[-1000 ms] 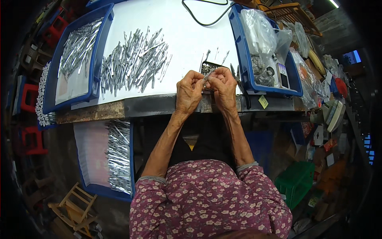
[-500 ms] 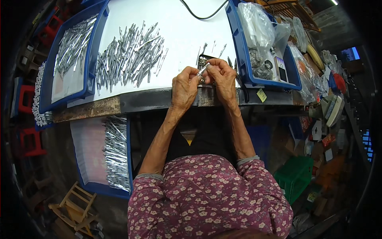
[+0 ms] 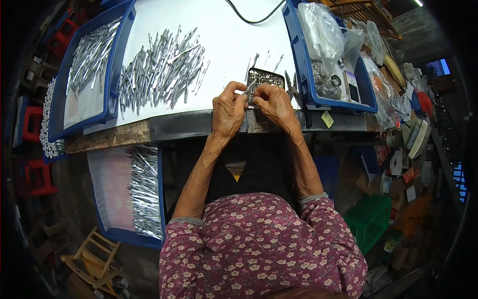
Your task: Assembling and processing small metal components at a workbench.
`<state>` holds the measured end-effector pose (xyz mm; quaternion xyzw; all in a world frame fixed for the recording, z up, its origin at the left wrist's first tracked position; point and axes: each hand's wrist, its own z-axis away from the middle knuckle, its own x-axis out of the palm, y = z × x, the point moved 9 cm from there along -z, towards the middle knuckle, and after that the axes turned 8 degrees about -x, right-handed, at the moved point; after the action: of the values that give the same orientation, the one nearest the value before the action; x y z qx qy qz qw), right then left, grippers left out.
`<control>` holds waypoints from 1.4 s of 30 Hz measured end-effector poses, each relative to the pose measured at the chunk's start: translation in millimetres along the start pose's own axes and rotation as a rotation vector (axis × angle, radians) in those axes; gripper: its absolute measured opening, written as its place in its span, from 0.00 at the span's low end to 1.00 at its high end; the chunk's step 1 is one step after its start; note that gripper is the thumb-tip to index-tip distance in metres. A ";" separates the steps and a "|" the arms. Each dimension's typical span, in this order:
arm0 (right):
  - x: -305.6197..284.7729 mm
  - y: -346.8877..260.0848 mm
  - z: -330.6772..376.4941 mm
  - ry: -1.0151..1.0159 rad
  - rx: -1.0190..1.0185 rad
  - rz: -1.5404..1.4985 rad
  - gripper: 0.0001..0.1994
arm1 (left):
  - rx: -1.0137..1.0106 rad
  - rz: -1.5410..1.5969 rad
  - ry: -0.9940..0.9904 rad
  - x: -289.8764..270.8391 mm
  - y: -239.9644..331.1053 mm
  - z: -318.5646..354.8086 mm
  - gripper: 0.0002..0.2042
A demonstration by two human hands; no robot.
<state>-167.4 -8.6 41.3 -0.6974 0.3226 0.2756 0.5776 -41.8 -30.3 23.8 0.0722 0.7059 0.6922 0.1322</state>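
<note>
My left hand (image 3: 229, 110) pinches a slim silver metal strip (image 3: 250, 87), which slants up between the fingertips over the table's front edge. Close beside it, my right hand (image 3: 277, 105) has its thumb and fingers drawn together at the strip's lower end. What those right fingertips grip is too small to make out. Just beyond the hands lies a dark shallow tray (image 3: 271, 78) of tiny shiny metal parts, partly covered by the fingers. Pliers (image 3: 294, 90) with dark handles rest right of the tray. A large heap of similar silver strips (image 3: 162, 70) spreads to the left.
A blue bin (image 3: 115, 74) with more strips stands at the left. Another blue bin (image 3: 298, 60) at the right holds plastic bags and a small box. Below the table, a blue tray (image 3: 162, 199) carries stacked strips. A black cable (image 3: 249, 22) curves across the far tabletop.
My hands have parted slightly, the left shifting a little left and the right moving down and right. More of the dark parts tray now shows.
</note>
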 end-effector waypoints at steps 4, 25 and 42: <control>7.7 2.0 -6.5 -0.076 -0.035 0.068 0.07 | -0.009 0.040 -0.007 -0.1 -1.6 -0.9 0.07; -9.1 17.1 1.6 0.252 0.146 -0.624 0.03 | -0.244 0.494 -0.112 7.3 -11.0 -2.2 0.07; -4.2 2.3 12.5 0.375 0.039 -0.750 0.07 | -0.286 0.707 -0.155 18.6 -15.7 -3.8 0.08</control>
<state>-172.0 4.0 40.8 -0.7936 0.1511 -0.0914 0.5823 -59.4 -29.1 6.6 0.3440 0.5217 0.7789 -0.0526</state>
